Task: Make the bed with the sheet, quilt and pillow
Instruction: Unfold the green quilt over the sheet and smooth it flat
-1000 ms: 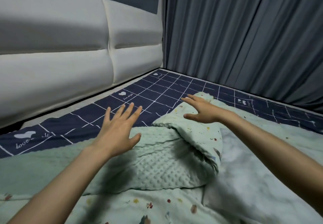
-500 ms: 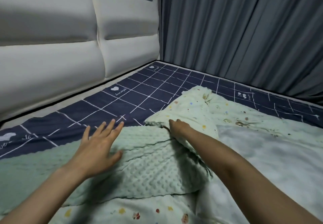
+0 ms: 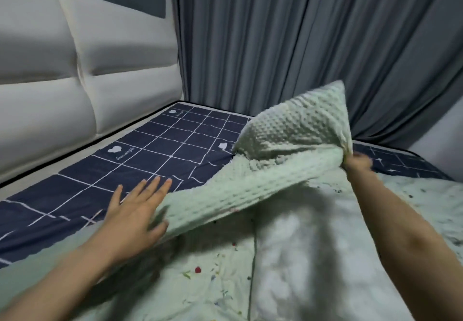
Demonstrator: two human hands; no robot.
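Observation:
A navy sheet [image 3: 160, 155] with a white grid covers the mattress up to the headboard. Over its near part lies a pale green quilt [image 3: 250, 190], bobbled on one side and printed with small coloured motifs on the other. My right hand [image 3: 355, 164] grips the quilt's folded-back corner and holds it lifted above the bed, the bobbled side facing me. My left hand [image 3: 136, 213] lies flat with fingers spread at the quilt's left edge, partly on the sheet. No pillow shows.
A white padded headboard [image 3: 75, 90] runs along the left. Grey curtains [image 3: 300, 44] hang behind the bed's far side. A white patch of the quilt's inner side [image 3: 313, 245] lies in front of me.
My right hand has taken hold of the folded quilt corner and raised it up and to the right. My left hand stayed flat at the quilt's edge.

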